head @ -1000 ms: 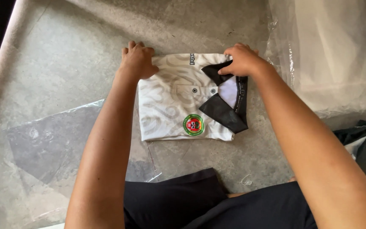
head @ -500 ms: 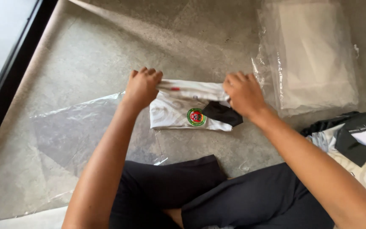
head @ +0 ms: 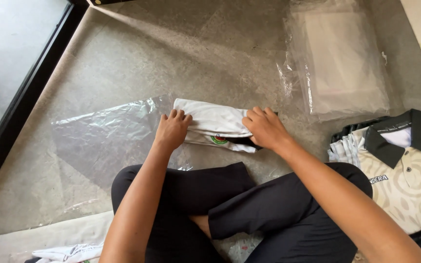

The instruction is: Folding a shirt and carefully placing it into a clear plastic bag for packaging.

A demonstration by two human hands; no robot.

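Under both hands [head: 171, 130], shirt [head: 215, 119] narrower now.

A flat clear plastic bag [head: 108, 136] lies on the floor, left of the hands. A stack of clear bags [head: 339, 63] sits upper right.

Both bare forearms reach forward over crossed legs in black trousers. Left hand [head: 172, 129] palm down, fingers curled, pressing flat. Right hand [head: 265, 127] same, knuckles up, fingers bent. Hands level, well apart, wrists straight
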